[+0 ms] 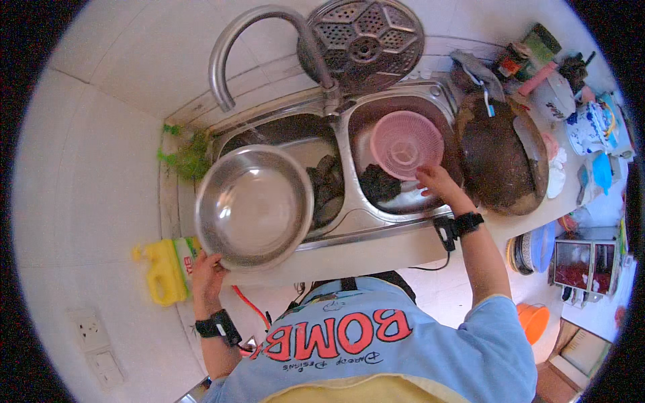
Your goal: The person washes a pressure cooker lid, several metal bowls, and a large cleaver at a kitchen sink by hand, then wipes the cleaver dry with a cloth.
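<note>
My left hand (207, 272) grips the near rim of a wide stainless steel basin (254, 206), which is tilted over the left sink bowl and the counter's edge. My right hand (434, 182) is at the near rim of a pink plastic strainer basket (407, 145) in the right sink bowl; whether the fingers close on the rim cannot be made out. Beside the basket lies a dark cloth-like thing (379, 184). More dark material (326, 186) lies in the left bowl, partly hidden by the basin.
A curved metal faucet (267, 15) arches over the left bowl. Behind the sink leans a perforated steel steamer plate (364, 45). A dark round board (499, 151) stands right of the sink, a toothbrush (486, 95) near it. A yellow jug (164, 272) is at left, green leaves (186, 153) in the corner.
</note>
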`<state>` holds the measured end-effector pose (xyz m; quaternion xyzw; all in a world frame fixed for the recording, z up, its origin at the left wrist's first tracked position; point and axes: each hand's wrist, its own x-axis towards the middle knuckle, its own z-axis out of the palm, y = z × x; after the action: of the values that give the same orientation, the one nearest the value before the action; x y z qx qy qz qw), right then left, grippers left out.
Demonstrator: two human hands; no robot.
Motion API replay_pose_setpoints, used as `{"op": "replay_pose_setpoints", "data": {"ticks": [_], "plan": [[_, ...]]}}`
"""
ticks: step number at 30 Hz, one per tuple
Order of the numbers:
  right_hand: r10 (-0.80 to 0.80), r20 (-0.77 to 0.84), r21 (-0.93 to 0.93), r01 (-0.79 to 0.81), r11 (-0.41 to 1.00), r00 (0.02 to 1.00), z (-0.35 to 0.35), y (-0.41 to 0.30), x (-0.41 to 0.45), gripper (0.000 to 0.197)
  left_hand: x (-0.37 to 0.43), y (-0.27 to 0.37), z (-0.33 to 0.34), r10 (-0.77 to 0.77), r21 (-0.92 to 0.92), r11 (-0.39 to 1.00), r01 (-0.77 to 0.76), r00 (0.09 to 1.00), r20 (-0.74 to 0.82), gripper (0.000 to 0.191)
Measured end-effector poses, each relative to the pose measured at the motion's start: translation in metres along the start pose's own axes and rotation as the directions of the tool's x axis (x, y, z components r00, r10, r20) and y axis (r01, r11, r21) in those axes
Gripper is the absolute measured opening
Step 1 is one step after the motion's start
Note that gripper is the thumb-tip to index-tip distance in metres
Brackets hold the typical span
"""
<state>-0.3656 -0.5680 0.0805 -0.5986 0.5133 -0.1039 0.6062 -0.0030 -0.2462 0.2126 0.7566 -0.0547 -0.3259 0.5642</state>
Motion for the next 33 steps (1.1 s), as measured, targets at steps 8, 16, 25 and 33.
{"op": "replay_pose_setpoints", "data": {"ticks": [8, 16, 25, 33], "plan": [[-0.200, -0.153, -0.051, 0.194, 0.980, 0.968, 0.001, 0.022, -0.067, 0.024, 0.030, -0.001, 0.035, 0.299, 0.264, 0.901, -0.345, 0.933, 0.199, 0.021], [-0.007, -0.438, 0.078, 0.046, 0.996, 0.899, 0.027, 0.071, -0.183, 0.026, 0.050, -0.002, 0.067, 0.842, 0.568, -0.045, -0.822, 0.274, 0.464, 0.022], [0.518, -0.478, 0.379, -0.365, 0.850, 0.710, 0.081, 0.212, -0.264, 0.024, 0.093, -0.014, 0.162, 0.423, 0.238, 0.823, -0.516, 0.836, 0.350, 0.028], [0.934, -0.108, 0.926, -0.308, 0.219, 0.340, 0.223, 0.345, -0.342, 0.015, 0.090, 0.000, 0.250, 0.126, 0.038, 0.973, -0.228, 0.660, 0.741, 0.033]]}}
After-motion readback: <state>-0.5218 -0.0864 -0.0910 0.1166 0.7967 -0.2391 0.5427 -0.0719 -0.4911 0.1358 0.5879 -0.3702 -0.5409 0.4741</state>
